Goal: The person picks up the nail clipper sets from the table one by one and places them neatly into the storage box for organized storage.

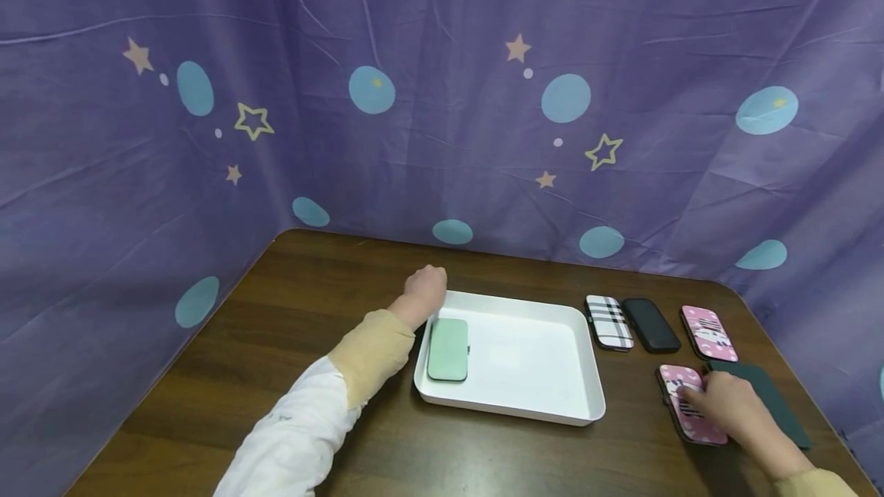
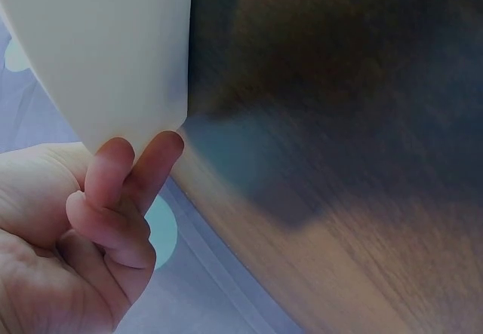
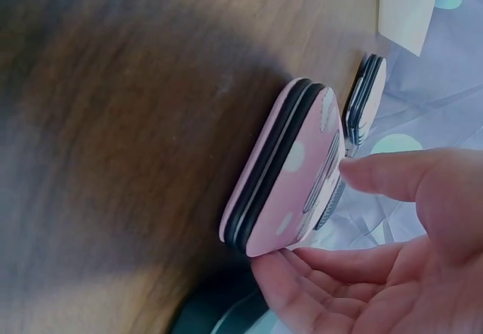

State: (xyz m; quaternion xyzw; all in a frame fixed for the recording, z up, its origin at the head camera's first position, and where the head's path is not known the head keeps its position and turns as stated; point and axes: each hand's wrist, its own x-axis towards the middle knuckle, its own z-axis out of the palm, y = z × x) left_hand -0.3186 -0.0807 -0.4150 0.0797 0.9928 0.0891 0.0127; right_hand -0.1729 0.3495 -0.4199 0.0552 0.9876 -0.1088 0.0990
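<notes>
A white tray [image 1: 525, 363] lies on the table with a mint-green flat hinged case [image 1: 448, 350] inside, along its left side. My left hand [image 1: 426, 290] grips the tray's far left corner; in the left wrist view the fingertips [image 2: 113, 157] are on the white wall [image 2: 128, 47]. To the right of the tray, my right hand [image 1: 728, 401] holds a pink patterned hinged case [image 1: 704, 432]. In the right wrist view the thumb is on the printed face of this pink case [image 3: 290, 176] and the other fingers are at its edge.
Behind the right hand lie a black-and-white plaid case [image 1: 610, 323], a black case [image 1: 651, 325] and another pink case [image 1: 709, 334]. A dark green flat item [image 1: 766, 401] lies beside the hand, partly covered. A purple curtain [image 1: 442, 136] hangs behind the table.
</notes>
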